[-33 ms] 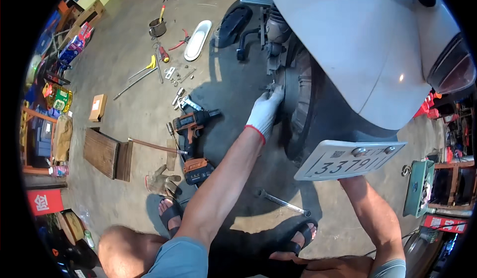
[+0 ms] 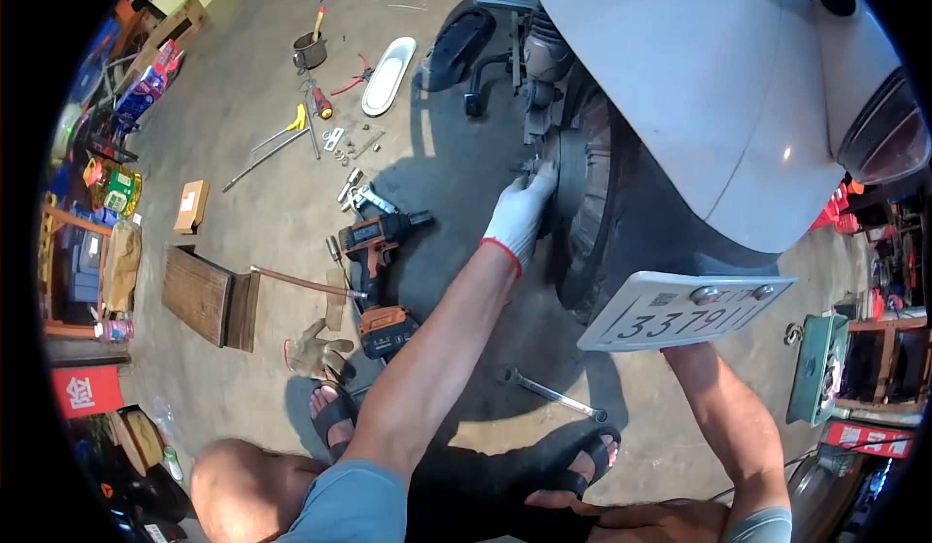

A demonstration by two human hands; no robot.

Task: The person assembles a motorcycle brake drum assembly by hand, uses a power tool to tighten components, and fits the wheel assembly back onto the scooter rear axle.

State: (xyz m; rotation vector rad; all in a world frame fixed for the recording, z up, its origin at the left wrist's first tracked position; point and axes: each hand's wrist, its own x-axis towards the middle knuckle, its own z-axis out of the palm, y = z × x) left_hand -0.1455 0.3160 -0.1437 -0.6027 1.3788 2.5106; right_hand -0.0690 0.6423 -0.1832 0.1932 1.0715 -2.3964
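Observation:
My left hand (image 2: 524, 205), in a white knit glove with a red cuff, reaches to the hub side of the motor scooter's rear wheel (image 2: 581, 203). Its fingers are closed at the hub, and what they hold is hidden. Over the wheel hangs the pale scooter body (image 2: 670, 87), with a white licence plate (image 2: 684, 312) at its rear. My right forearm (image 2: 728, 417) goes up behind that plate, which covers the hand. Left of my left arm lies an orange-and-black cordless impact wrench (image 2: 374, 242). A combination wrench (image 2: 555, 395) rests on the floor between my feet.
A loose glove (image 2: 318, 351), a wooden block (image 2: 209, 296) and a metal bar lie at left. Farther off are a white oval tray (image 2: 390, 77), red-handled pliers (image 2: 357, 77), a screwdriver, a metal cup (image 2: 309, 52) and small hardware. A green bin (image 2: 817, 368) stands at right.
Almost nothing differs. The whole view has shifted very slightly, and my left hand stays at the wheel hub with a tiny change in its fingers.

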